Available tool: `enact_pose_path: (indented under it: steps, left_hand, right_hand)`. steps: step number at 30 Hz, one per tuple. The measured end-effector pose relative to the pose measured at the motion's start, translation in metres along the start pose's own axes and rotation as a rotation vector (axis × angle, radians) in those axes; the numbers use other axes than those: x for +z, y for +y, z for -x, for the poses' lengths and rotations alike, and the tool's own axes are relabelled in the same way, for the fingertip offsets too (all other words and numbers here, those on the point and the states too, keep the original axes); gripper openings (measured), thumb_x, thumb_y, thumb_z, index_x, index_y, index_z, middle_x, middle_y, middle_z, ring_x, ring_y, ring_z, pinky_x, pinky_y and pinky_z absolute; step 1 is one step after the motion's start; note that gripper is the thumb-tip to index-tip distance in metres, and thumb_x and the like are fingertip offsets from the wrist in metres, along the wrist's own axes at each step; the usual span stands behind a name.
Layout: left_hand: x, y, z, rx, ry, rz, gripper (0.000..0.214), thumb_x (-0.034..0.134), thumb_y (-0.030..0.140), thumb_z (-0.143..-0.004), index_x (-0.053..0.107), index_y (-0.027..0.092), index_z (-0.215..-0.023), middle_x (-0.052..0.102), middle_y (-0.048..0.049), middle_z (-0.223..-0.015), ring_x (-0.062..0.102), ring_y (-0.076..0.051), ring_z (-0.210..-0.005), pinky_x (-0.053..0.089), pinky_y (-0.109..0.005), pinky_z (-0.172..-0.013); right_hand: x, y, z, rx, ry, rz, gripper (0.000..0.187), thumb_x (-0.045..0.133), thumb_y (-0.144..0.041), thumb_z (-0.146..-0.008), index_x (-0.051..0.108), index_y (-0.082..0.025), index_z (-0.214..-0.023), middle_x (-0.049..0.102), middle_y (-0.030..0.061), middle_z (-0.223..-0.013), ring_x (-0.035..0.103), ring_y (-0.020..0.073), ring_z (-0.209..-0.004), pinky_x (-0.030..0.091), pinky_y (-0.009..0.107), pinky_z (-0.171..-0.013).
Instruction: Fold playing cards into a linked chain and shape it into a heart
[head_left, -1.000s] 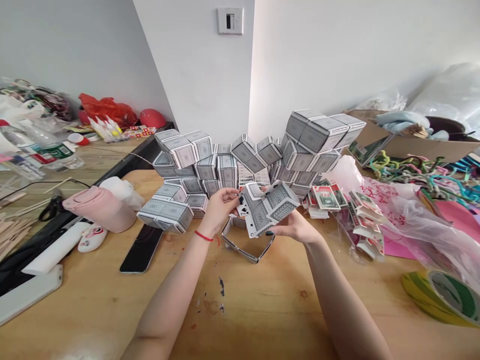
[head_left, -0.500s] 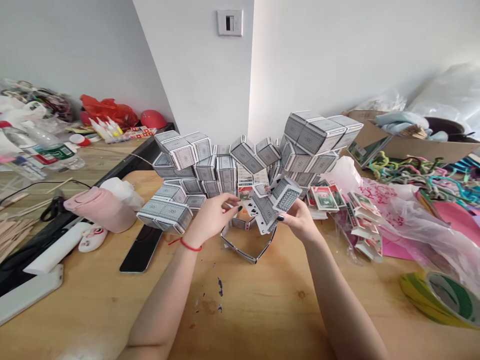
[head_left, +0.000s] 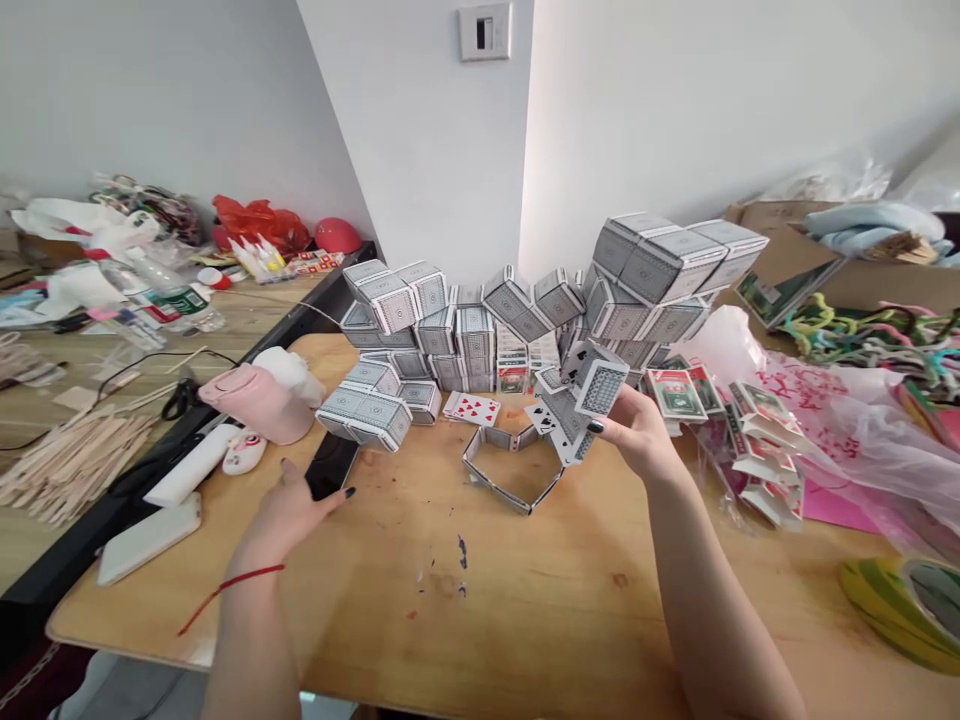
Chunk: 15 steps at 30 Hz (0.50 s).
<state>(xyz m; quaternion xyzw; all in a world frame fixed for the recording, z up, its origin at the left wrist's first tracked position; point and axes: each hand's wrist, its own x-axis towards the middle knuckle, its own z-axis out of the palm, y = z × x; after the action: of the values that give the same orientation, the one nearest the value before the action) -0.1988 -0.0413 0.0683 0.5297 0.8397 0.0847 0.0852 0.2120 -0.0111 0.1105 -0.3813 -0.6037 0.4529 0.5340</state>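
Note:
My right hand [head_left: 636, 430] grips a few bent playing cards [head_left: 574, 410], some showing grey patterned backs and others spade faces. Below them a heart-shaped outline of folded cards [head_left: 501, 482] stands on the table. At the left, my left hand [head_left: 289, 508] has its thumb and fingers apart, holding nothing. It hovers at or over a black phone [head_left: 330, 468]; I cannot tell whether it touches. Close by are boxes folded from playing cards [head_left: 365, 415]. A small pile of cards [head_left: 471, 408] with a red heart card on top lies behind the heart outline.
Stacked card boxes [head_left: 660, 260] rise at the back. Card packs [head_left: 679, 392] and green-yellow tape [head_left: 881, 605] are on the right. A pink pouch [head_left: 259, 400], a white mouse [head_left: 244, 450], a white power bank [head_left: 150, 540] and wooden sticks [head_left: 75, 460] lie on the left.
My left hand has moved away from the cards, left and down to the phone. My right hand still holds the cards. The view has shifted left.

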Motion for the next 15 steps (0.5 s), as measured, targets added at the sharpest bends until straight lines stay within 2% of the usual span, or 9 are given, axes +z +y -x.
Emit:
enact_pose_path:
  steps: [1, 2, 4, 6, 11, 15]
  left_hand:
    - [0.009, -0.001, -0.003, 0.011, -0.058, -0.035, 0.085, 0.058, 0.047, -0.057, 0.030, -0.003, -0.121, 0.060, -0.0232, -0.098, 0.058, -0.035, -0.087, 0.043, -0.035, -0.063]
    - [0.018, 0.000, -0.007, 0.012, -0.056, -0.065, 0.082, 0.052, 0.048, -0.062, 0.029, -0.005, -0.120, 0.057, -0.0257, -0.101, 0.057, -0.036, -0.089, 0.043, -0.036, -0.065]
    - [0.031, 0.006, -0.016, -0.015, 0.042, -0.123, 0.074, 0.049, 0.048, -0.065, 0.034, -0.004, -0.115, 0.057, -0.0260, -0.100, 0.055, -0.036, -0.091, 0.041, -0.038, -0.069]
    - [0.040, 0.012, -0.025, 0.034, 0.120, -0.141, 0.071, 0.048, 0.050, -0.065, 0.039, -0.003, -0.111, 0.058, -0.0242, -0.096, 0.054, -0.035, -0.091, 0.040, -0.038, -0.072]
    - [0.044, 0.015, -0.034, 0.090, 0.246, -0.146, 0.071, 0.046, 0.051, -0.066, 0.038, 0.000, -0.115, 0.059, -0.0211, -0.094, 0.052, -0.034, -0.092, 0.039, -0.037, -0.074]
    - [0.040, 0.012, -0.026, 0.074, 0.223, -0.131, 0.075, 0.046, 0.052, -0.067, 0.033, 0.001, -0.121, 0.059, -0.0184, -0.090, 0.052, -0.034, -0.090, 0.039, -0.037, -0.070]
  right_hand:
    - [0.000, 0.000, 0.000, 0.011, 0.002, 0.004, 0.048, 0.067, -0.049, -0.059, 0.059, -0.022, -0.097, 0.060, 0.0080, -0.105, 0.055, 0.0278, -0.097, 0.045, 0.039, -0.080]
    - [0.000, 0.000, 0.001, 0.018, 0.004, 0.004, 0.047, 0.067, -0.050, -0.059, 0.059, -0.022, -0.096, 0.061, 0.0081, -0.104, 0.055, 0.0280, -0.096, 0.046, 0.039, -0.079]
    - [0.000, 0.000, 0.001, 0.020, 0.008, -0.007, 0.045, 0.067, -0.050, -0.059, 0.059, -0.021, -0.094, 0.062, 0.0081, -0.100, 0.056, 0.0282, -0.095, 0.046, 0.039, -0.078]
    - [0.001, -0.001, 0.002, 0.012, 0.013, -0.025, 0.043, 0.068, -0.047, -0.060, 0.060, -0.021, -0.092, 0.063, 0.0079, -0.098, 0.056, 0.0281, -0.095, 0.046, 0.039, -0.078]
    - [0.002, 0.003, 0.005, 0.016, -0.017, -0.059, 0.038, 0.068, -0.043, -0.061, 0.061, -0.021, -0.092, 0.063, 0.0084, -0.098, 0.056, 0.0286, -0.095, 0.046, 0.040, -0.078]
    - [0.004, 0.006, 0.010, 0.041, 0.013, -0.023, 0.043, 0.066, -0.046, -0.062, 0.060, -0.020, -0.095, 0.063, 0.0094, -0.098, 0.056, 0.0296, -0.095, 0.047, 0.040, -0.076]
